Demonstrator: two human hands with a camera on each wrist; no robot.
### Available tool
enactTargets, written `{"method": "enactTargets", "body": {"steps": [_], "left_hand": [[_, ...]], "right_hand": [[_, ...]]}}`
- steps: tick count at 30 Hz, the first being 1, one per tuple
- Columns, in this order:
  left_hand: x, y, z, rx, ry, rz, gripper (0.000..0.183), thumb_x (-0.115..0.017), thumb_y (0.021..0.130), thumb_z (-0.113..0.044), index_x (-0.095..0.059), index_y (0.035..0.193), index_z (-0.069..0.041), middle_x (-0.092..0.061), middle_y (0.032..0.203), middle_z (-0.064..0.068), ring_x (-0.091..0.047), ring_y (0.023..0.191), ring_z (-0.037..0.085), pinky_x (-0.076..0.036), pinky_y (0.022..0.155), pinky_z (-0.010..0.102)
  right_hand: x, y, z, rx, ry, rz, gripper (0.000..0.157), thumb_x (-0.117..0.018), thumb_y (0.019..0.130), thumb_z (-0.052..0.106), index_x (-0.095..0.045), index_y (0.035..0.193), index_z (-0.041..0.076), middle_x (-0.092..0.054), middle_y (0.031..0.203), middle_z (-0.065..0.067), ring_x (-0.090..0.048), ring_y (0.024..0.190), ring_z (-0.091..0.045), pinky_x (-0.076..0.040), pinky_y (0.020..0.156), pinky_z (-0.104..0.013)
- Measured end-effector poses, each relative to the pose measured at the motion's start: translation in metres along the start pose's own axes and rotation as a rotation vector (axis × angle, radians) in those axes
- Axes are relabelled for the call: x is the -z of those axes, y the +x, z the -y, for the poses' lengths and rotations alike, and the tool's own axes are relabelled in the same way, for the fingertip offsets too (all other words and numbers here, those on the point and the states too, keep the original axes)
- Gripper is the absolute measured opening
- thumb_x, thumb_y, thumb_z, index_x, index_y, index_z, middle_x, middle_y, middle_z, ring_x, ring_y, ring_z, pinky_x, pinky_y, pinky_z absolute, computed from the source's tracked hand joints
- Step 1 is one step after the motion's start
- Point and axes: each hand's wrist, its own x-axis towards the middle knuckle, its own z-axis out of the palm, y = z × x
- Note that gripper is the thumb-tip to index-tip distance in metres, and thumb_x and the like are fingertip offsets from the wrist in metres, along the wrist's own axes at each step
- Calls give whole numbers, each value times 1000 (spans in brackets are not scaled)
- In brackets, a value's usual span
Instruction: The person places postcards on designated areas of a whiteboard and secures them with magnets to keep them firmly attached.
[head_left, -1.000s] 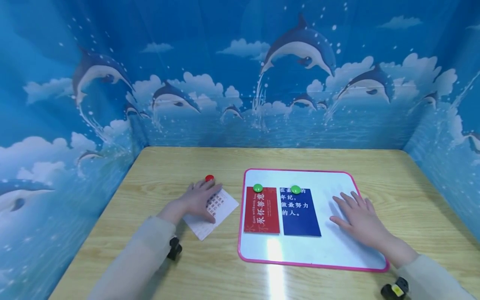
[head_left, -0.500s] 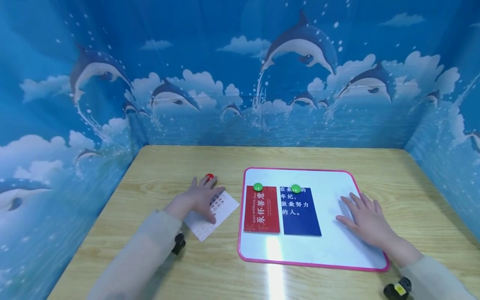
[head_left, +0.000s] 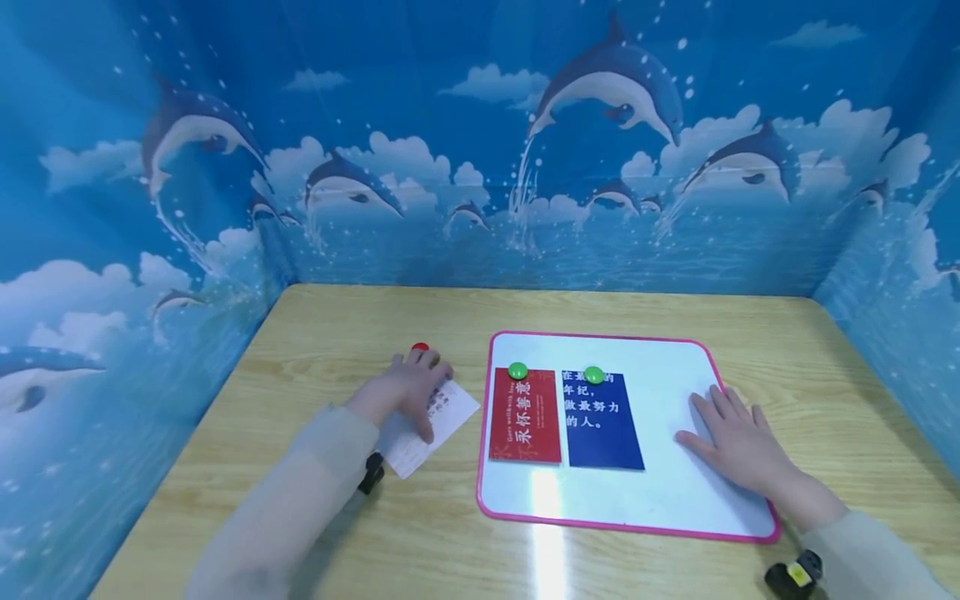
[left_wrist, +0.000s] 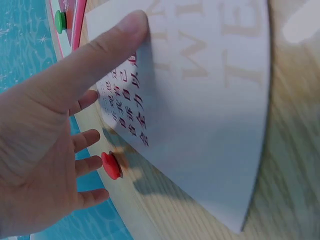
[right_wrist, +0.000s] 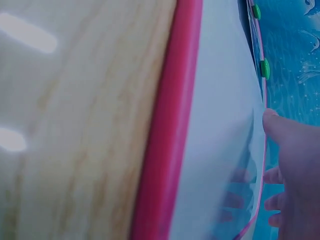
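My left hand (head_left: 408,392) hovers over a white printed card (head_left: 450,410) on the table, left of the whiteboard. In the left wrist view its thumb (left_wrist: 100,50) stretches across the card's face, and the other fingers are loosely spread beside a red round magnet (left_wrist: 111,165). Nothing is held in that hand. Over the right side of the pink-rimmed whiteboard (head_left: 600,502), my right hand (head_left: 738,446) has its fingers spread, and its reflection shows on the board in the right wrist view. A red card (head_left: 525,429) and a blue card (head_left: 607,446) lie on the board.
Two green round magnets, one on the red card's top edge (head_left: 517,371) and one on the blue card's (head_left: 593,375), sit on the board. Behind the wooden table (head_left: 375,312) hangs a blue dolphin-print curtain (head_left: 465,150), which also lines both sides.
My left hand has shifted slightly right over the white card, its fingers bending a little more near the red magnet. My right hand has drifted slightly right towards the board's edge.
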Motion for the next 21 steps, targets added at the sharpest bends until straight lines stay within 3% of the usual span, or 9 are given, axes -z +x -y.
{"method": "enactTargets", "body": {"steps": [10,14,21], "left_hand": [[1,5,2,20,-48,5,102,-88,55,-40,-36,141,-23,-39,138,9,-33,131,31,-27,110,54],[1,9,2,26,-63,21,102,-88,53,-40,-37,140,-22,-39,139,9,-33,133,34,-28,110,55],[3,11,1,58,-63,16,104,-89,53,-40,-34,139,-19,-39,132,12,-40,122,30,-39,102,48]], "right_hand": [[6,1,0,17,-17,-48,70,-50,91,51,-44,133,-6,-24,142,-36,-17,130,-57,-12,101,-75],[7,1,1,16,6,-51,67,-50,91,51,-48,130,-4,-24,144,-35,-15,130,-57,-12,101,-75],[9,1,5,37,15,-69,62,-50,92,48,-53,127,-4,-25,144,-34,-17,130,-57,-13,101,-74]]}}
